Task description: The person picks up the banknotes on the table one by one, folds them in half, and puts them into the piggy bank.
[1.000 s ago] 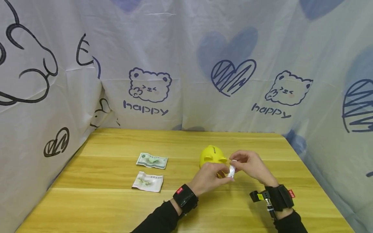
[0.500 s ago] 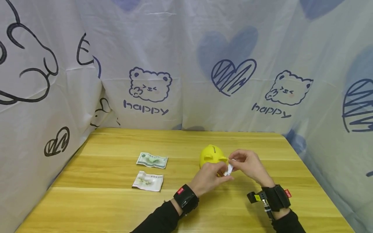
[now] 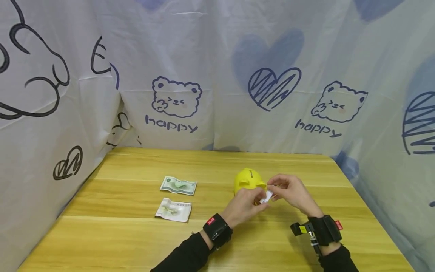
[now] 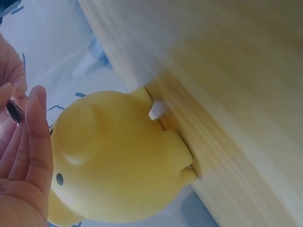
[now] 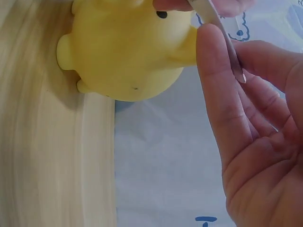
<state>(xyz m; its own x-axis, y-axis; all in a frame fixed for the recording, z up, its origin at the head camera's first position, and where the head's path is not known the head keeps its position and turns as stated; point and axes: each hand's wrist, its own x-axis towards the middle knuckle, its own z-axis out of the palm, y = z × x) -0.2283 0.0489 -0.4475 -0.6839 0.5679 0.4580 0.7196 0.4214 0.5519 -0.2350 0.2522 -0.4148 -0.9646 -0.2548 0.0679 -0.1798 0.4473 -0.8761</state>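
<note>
A small whitish folded banknote [image 3: 267, 197] is pinched between both hands, over the table's right half. My left hand [image 3: 245, 203] holds its lower left end. At the upper right end, my right hand [image 3: 293, 193] pinches it between thumb and fingers. The right wrist view shows the banknote [image 5: 221, 33] edge-on as a narrow folded strip. Just behind the hands stands a yellow piggy bank [image 3: 249, 180] with a dark slot on top, partly hidden by the left hand. In the left wrist view the piggy bank [image 4: 118, 156] stands close beside the fingers.
Two creased banknotes lie flat left of the hands: a green one [image 3: 178, 186] farther back and a pale one [image 3: 174, 210] nearer. The wooden table [image 3: 112, 241] is bordered by a printed white cloth [image 3: 224, 124] at back and sides.
The folded banknote has tilted from nearly upright to a flatter slant between the fingers. Both hands stay near the same spot; the piggy bank and flat banknotes have not moved.
</note>
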